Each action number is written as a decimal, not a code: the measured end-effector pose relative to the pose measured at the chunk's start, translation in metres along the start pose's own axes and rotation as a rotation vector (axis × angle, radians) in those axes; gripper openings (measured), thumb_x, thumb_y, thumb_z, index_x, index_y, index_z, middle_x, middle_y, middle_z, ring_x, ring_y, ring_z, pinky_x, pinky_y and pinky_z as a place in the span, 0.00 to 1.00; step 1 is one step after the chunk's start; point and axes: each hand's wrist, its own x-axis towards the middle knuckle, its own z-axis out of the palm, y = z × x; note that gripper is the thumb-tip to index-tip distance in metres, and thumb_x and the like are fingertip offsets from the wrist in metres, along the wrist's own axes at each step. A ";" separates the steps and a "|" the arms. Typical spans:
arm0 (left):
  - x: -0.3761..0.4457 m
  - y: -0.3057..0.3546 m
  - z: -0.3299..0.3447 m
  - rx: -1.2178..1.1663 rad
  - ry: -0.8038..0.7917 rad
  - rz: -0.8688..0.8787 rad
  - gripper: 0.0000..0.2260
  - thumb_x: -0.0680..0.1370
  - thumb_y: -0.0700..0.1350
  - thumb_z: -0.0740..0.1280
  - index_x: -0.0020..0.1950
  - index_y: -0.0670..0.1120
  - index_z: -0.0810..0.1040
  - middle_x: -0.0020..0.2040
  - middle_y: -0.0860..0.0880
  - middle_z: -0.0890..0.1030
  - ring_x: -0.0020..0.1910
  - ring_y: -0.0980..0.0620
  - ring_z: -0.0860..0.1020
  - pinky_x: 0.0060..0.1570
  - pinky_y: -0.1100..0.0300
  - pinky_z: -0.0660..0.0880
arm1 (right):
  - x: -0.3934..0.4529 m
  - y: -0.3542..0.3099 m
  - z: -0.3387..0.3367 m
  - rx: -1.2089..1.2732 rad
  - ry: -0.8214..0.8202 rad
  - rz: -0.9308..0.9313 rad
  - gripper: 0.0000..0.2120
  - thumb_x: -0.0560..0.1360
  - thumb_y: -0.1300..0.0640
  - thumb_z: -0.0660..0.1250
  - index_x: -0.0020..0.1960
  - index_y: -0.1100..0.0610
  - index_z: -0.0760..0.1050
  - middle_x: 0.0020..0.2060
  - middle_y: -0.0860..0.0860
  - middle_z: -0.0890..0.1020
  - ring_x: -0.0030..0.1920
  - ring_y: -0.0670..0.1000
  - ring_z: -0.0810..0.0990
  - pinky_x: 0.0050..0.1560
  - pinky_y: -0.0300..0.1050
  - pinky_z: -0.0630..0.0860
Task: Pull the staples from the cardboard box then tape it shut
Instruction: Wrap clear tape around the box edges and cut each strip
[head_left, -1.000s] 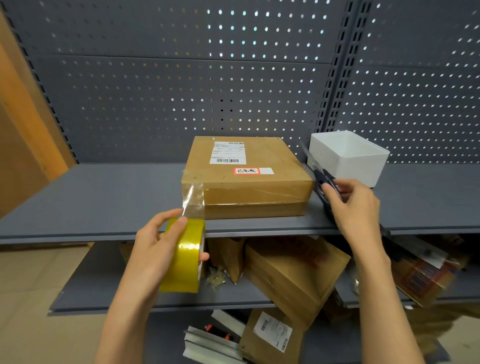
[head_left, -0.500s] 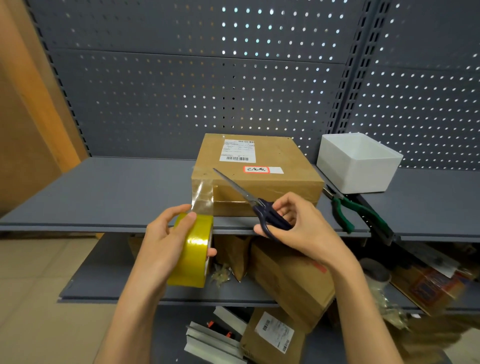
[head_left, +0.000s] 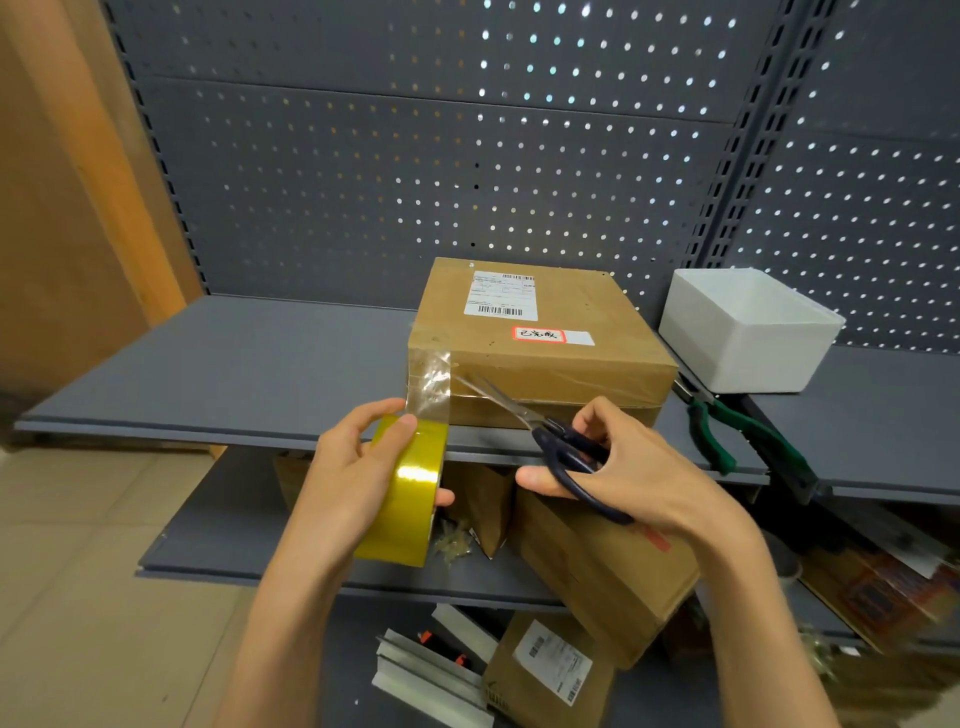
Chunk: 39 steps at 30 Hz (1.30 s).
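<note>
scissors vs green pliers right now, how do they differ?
The scissors are gripped in the right hand; the green pliers lie untouched on the shelf. Scissors have dark handles, pliers green. Scissors' blades are parted toward the tape strip; pliers point toward the white bin. Both are metal-tipped hand tools.

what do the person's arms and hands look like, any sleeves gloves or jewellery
Both forearms are bare up to the frame's edge, with no sleeves in view. The left hand and right hand wear no gloves, and no rings, watch or bracelet show. The visible nails on the fingers are short and unpainted.
</note>
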 end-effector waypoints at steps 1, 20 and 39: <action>0.000 0.000 0.000 0.004 0.001 0.004 0.11 0.79 0.45 0.62 0.62 0.50 0.73 0.40 0.51 0.76 0.23 0.54 0.80 0.21 0.66 0.74 | 0.001 -0.001 0.000 -0.014 -0.021 -0.003 0.34 0.55 0.29 0.68 0.49 0.52 0.67 0.42 0.46 0.77 0.39 0.45 0.75 0.37 0.37 0.71; 0.006 -0.005 -0.004 0.022 -0.059 0.023 0.12 0.79 0.46 0.62 0.62 0.52 0.72 0.44 0.49 0.80 0.28 0.50 0.82 0.26 0.64 0.77 | 0.023 -0.015 0.004 -0.061 -0.106 -0.066 0.34 0.55 0.29 0.68 0.48 0.53 0.70 0.44 0.48 0.80 0.43 0.48 0.78 0.45 0.44 0.76; 0.011 -0.009 -0.005 0.063 -0.065 0.039 0.11 0.79 0.48 0.61 0.61 0.53 0.72 0.50 0.42 0.81 0.30 0.46 0.83 0.32 0.61 0.79 | 0.032 -0.020 0.007 -0.049 -0.057 -0.110 0.28 0.60 0.35 0.73 0.39 0.60 0.74 0.31 0.55 0.82 0.30 0.46 0.76 0.33 0.38 0.71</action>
